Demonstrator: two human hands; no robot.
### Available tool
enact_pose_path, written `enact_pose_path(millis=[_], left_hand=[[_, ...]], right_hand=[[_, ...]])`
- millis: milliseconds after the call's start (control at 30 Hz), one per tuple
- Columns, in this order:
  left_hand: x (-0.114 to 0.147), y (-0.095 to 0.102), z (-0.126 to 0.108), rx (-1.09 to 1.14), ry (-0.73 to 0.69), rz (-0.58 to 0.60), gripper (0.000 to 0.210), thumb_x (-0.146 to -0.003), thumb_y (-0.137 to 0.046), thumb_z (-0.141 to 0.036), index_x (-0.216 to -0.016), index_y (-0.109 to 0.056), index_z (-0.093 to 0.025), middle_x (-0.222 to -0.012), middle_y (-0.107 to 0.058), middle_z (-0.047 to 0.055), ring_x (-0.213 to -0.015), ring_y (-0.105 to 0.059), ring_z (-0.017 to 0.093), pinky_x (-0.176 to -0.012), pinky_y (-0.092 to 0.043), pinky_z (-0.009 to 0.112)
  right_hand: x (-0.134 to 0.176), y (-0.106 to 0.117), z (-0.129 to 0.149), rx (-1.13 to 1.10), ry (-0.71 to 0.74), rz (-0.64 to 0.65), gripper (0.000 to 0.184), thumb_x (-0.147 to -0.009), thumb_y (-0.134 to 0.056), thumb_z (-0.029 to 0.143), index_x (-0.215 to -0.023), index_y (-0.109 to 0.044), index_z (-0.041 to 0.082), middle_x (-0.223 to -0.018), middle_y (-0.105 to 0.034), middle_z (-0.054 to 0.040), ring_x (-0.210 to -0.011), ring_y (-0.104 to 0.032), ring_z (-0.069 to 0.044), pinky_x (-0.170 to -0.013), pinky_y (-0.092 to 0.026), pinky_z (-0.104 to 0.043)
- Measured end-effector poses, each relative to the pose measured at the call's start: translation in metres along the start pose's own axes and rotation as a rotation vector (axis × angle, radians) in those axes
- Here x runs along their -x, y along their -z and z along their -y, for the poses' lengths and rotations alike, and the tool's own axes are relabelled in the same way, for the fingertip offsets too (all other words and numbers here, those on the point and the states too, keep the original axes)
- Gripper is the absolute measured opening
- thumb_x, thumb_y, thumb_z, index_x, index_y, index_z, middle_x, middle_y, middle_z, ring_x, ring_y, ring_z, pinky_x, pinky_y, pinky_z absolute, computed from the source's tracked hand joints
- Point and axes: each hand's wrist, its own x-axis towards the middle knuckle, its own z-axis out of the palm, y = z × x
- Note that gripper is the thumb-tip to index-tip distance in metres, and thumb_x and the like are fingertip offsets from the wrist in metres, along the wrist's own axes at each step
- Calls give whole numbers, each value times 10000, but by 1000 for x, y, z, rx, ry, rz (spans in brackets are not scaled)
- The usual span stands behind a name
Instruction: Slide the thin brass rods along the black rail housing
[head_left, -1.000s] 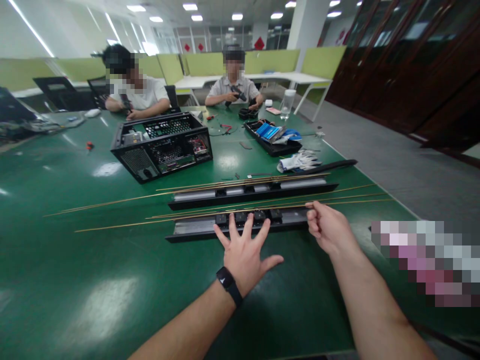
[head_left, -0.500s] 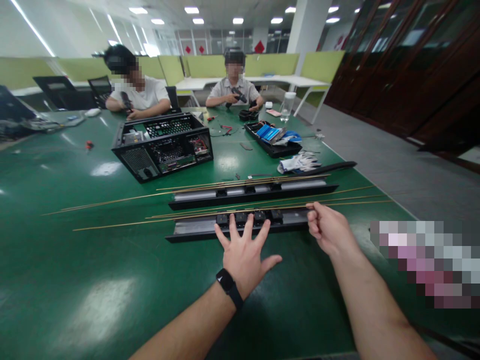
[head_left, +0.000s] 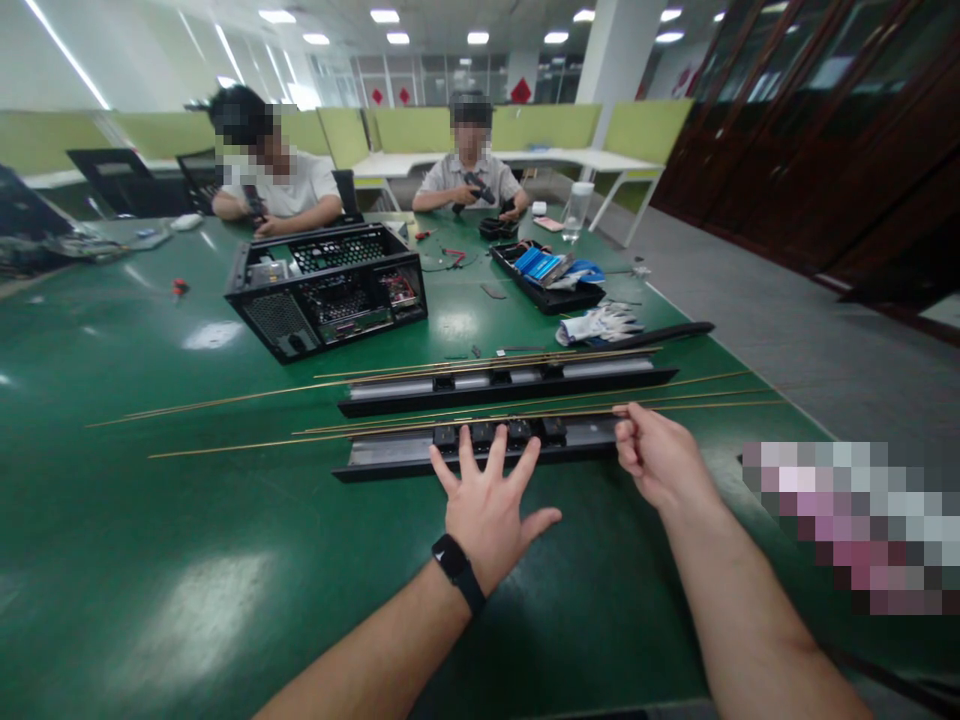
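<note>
Fingers spread wide, my left hand (head_left: 487,515) rests with its fingertips on a row of black blocks (head_left: 555,430) that look like sockets. They sit inside the nearer long black channel (head_left: 386,452), which has a grey inner face. At this channel's right end, my right hand (head_left: 658,455) is closed, thumb and forefinger pinching one of the long thin brass strips (head_left: 225,448). Several such strips lie along the channel's far side and stick out past both ends. Behind it lies a second, similar channel (head_left: 615,381) with black blocks and more brass strips (head_left: 262,394) on it.
On the green table (head_left: 187,600) stand an open computer case (head_left: 330,290) at back left and a black tray (head_left: 551,295) with blue parts at back right. White gloves (head_left: 600,325) lie before the tray. Two people (head_left: 296,185) sit across, holding dark tools.
</note>
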Motion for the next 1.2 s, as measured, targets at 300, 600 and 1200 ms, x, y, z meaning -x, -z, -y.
enact_pose_path(millis=[300, 600, 1200], left_hand=[[-1, 1, 1, 17, -6, 20, 890, -706, -634, -785, -1489, -365, -459, -1562, -412, 43, -1433, -229, 516, -1055, -12, 848], [-1, 2, 2, 24, -2, 45, 859, -733, -624, -766, -1491, -353, -468, -1568, -403, 40, -1434, -231, 507, -1063, -25, 838], [-2, 8, 1, -21, 12, 119, 857, -746, -572, -798, -1500, -290, -502, -1589, -371, 11, -1443, -226, 487, -1073, -64, 819]], right_hand=[[1, 0, -1, 9, 5, 3, 131, -868, -634, 280, -838, -613, 153, -508, -543, 28, -285, -367, -60, -237, -202, -151], [-1, 2, -3, 29, 30, 11, 118, -867, -630, 267, -853, -620, 150, -514, -552, 25, -288, -376, -63, -236, -201, -154], [0, 1, -1, 296, 6, 22, 185, -972, -474, 330, -847, -499, 196, -771, -760, -119, -215, -339, -64, -222, -162, -185]])
